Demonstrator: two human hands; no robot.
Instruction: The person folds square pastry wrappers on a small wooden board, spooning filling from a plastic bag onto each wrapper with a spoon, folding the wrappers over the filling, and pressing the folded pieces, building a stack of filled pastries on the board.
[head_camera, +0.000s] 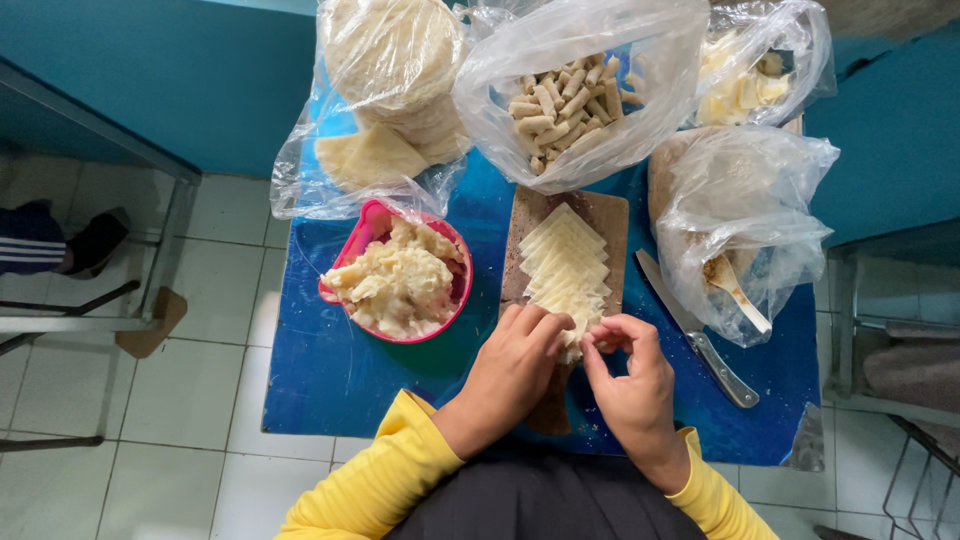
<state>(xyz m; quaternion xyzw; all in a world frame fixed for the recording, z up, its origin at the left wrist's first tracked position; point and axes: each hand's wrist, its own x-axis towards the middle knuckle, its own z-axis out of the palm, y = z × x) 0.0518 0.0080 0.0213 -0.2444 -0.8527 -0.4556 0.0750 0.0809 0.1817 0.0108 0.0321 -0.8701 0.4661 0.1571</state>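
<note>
1. The blue table is small and crowded. Its near edge meets the person's lap, and its left edge drops to white floor tile.
2. The far half is filled by 4 clear bags: flat dough rounds at left, rolled sticks in the middle, pale pieces at the right corner, and a crumpled bag with a spoon below that.
3. Free surface is left only at the near left, in front of the pink bowl of mashed filling, and in a strip at the near right beyond the knife.
4. The wooden board runs lengthwise down the middle, carrying a fanned row of cheese slices.
5. The left hand lies on the board's near end, fingers curled, its tips on the nearest slice.
6. The right hand faces it, thumb and forefinger pinched on the same slice; the other fingers are loosely bent.
7. Both hands almost touch, well clear of the knife and the bowl.
</note>
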